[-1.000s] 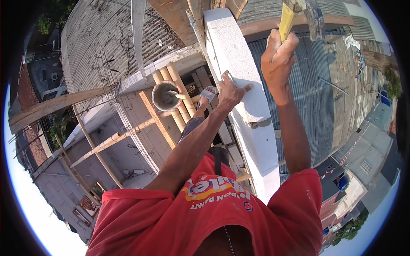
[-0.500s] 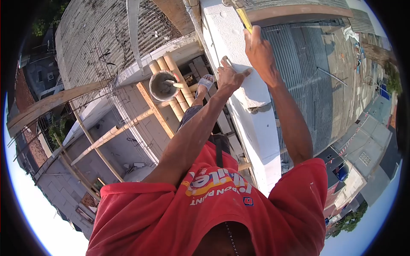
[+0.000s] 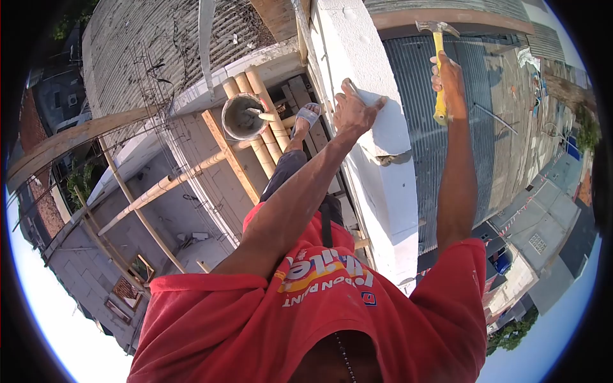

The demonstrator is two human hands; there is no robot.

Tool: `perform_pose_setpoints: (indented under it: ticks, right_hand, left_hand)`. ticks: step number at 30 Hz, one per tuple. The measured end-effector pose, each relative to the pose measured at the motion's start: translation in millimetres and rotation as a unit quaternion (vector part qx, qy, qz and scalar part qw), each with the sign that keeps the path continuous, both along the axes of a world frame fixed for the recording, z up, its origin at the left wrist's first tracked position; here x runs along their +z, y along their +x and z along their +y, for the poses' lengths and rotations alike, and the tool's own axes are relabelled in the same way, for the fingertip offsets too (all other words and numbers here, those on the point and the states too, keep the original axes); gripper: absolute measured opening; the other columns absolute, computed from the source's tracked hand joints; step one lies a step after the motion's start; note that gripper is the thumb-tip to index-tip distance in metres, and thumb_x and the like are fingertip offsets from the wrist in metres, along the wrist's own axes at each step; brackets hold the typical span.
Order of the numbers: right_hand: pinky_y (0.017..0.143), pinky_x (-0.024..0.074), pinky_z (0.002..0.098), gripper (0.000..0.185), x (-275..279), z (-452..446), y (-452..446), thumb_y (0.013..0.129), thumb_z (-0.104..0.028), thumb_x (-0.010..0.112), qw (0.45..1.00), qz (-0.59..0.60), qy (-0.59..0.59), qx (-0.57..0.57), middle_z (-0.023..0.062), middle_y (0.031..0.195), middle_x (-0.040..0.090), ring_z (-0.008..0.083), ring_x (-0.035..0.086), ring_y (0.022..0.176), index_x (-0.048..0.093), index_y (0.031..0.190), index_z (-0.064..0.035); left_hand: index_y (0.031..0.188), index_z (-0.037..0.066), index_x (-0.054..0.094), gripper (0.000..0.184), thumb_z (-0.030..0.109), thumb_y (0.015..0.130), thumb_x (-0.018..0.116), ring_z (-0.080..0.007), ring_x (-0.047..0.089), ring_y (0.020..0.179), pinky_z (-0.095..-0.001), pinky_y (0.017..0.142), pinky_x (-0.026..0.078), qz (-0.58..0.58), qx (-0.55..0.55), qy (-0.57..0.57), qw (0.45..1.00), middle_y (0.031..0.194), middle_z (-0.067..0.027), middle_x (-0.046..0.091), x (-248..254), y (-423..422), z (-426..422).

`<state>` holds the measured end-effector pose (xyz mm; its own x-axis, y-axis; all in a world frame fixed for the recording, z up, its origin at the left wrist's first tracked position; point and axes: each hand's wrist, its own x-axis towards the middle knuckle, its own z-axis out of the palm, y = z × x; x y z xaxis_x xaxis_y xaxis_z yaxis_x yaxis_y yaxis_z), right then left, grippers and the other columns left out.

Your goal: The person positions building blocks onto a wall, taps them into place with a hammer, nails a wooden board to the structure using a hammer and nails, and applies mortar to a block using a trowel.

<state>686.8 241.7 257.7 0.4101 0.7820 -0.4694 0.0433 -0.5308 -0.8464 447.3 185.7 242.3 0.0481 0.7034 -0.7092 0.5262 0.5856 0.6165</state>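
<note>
My right hand (image 3: pixel 451 82) is closed around the yellow handle of a claw hammer (image 3: pixel 439 60), raised to the right of the wall with the metal head upward in view. My left hand (image 3: pixel 357 115) lies on a white lightweight block (image 3: pixel 367 57), its fingers spread over the top. Grey mortar (image 3: pixel 391 158) shows under the block's near end, where it sits on the white wall (image 3: pixel 389 210).
A bucket of wet mortar (image 3: pixel 228 121) stands on bamboo poles (image 3: pixel 271 137) left of the wall. My sandalled foot (image 3: pixel 306 118) is beside it. Corrugated roofing (image 3: pixel 472 185) lies below on the right. Wooden planks (image 3: pixel 233 159) and thin rebar (image 3: pixel 150 70) are at left.
My right hand has swung the hammer away from the block, to the right and slightly down in view. My left hand stays on the block, shifted a little in view.
</note>
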Motion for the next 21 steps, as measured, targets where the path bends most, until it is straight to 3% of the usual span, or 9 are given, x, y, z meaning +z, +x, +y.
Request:
perform_pose_setpoints:
  ticks: [2, 3, 5, 8, 12, 15, 18, 21]
  right_hand:
    - [0.038, 0.0308, 0.0214, 0.041, -45, 5, 11, 0.100, -0.042, 0.056, 1.000, 0.014, 0.010, 0.011, -0.0036, 0.063, 0.045, 0.0034, 0.038, 0.043, 0.058, 0.099, -0.0009]
    - [0.038, 0.0316, 0.0223, 0.038, -53, 6, 0, 0.099, -0.041, 0.058, 0.996, 0.030, -0.063, 0.060, -0.0040, 0.062, 0.044, 0.0040, 0.038, 0.043, 0.056, 0.093, -0.0036]
    - [0.038, 0.0317, 0.0244, 0.035, -64, -8, -16, 0.100, -0.039, 0.057, 0.974, 0.148, -0.041, 0.166, -0.0041, 0.060, 0.044, 0.0053, 0.038, 0.043, 0.053, 0.087, -0.0066]
    - [0.038, 0.0307, 0.0262, 0.034, -67, 7, -18, 0.101, -0.037, 0.056, 0.972, 0.050, -0.143, 0.179, -0.0040, 0.061, 0.044, 0.0063, 0.038, 0.043, 0.050, 0.083, -0.0087]
    - [0.038, 0.0299, 0.0268, 0.033, -63, 6, -24, 0.101, -0.036, 0.054, 0.971, 0.042, -0.127, 0.199, -0.0034, 0.060, 0.043, 0.0068, 0.038, 0.044, 0.051, 0.082, -0.0085]
    - [0.041, 0.0323, 0.0262, 0.032, -21, -16, -34, 0.102, -0.034, 0.053, 0.975, -0.048, -0.058, 0.210, -0.0040, 0.060, 0.043, 0.0066, 0.040, 0.046, 0.053, 0.084, -0.0076]
    - [0.045, 0.0374, 0.0247, 0.043, 17, -44, -19, 0.102, -0.043, 0.051, 0.967, -0.119, -0.097, 0.204, -0.0012, 0.066, 0.049, 0.0089, 0.046, 0.050, 0.061, 0.106, -0.0017]
    - [0.050, 0.0453, 0.0359, 0.041, 64, -100, -24, 0.104, -0.039, 0.049, 0.894, -0.421, 0.041, 0.149, 0.0121, 0.065, 0.058, 0.0231, 0.060, 0.055, 0.060, 0.100, 0.0005]
  left_hand:
    - [0.150, 0.009, 0.016, 0.104, 0.046, 0.078, 0.082, -0.0448, 0.050, 0.125, -0.0536, 0.104, 0.043, -0.003, 0.001, 0.005, 1.000, 0.133, -0.0258, 0.041, -3, 0, -1]
    - [0.150, 0.008, 0.017, 0.104, 0.046, 0.078, 0.082, -0.0446, 0.050, 0.126, -0.0536, 0.104, 0.043, 0.001, -0.001, 0.007, 1.000, 0.133, -0.0257, 0.041, -3, -1, 2]
    - [0.149, 0.008, 0.017, 0.105, 0.046, 0.077, 0.082, -0.0442, 0.050, 0.126, -0.0535, 0.105, 0.042, 0.010, -0.011, 0.003, 1.000, 0.134, -0.0254, 0.041, -2, -1, 3]
    - [0.149, 0.007, 0.017, 0.107, 0.047, 0.075, 0.083, -0.0438, 0.049, 0.127, -0.0532, 0.106, 0.041, 0.012, -0.010, -0.002, 1.000, 0.135, -0.0251, 0.041, -3, 0, 3]
    - [0.150, 0.005, 0.016, 0.110, 0.049, 0.074, 0.084, -0.0437, 0.047, 0.128, -0.0521, 0.108, 0.040, 0.025, -0.012, 0.014, 1.000, 0.137, -0.0253, 0.039, -8, 2, 3]
    - [0.150, 0.002, 0.014, 0.114, 0.052, 0.075, 0.082, -0.0429, 0.045, 0.131, -0.0519, 0.108, 0.041, 0.012, -0.041, 0.027, 0.999, 0.139, -0.0266, 0.037, -28, 1, 5]
    - [0.150, 0.000, 0.013, 0.115, 0.054, 0.075, 0.082, -0.0436, 0.043, 0.134, -0.0485, 0.110, 0.044, 0.046, -0.051, 0.022, 0.997, 0.145, -0.0293, 0.033, -34, 3, 6]
    - [0.151, 0.000, 0.011, 0.118, 0.055, 0.074, 0.081, -0.0439, 0.043, 0.135, -0.0488, 0.112, 0.043, 0.012, -0.053, -0.004, 0.999, 0.145, -0.0291, 0.032, -23, -2, 11]
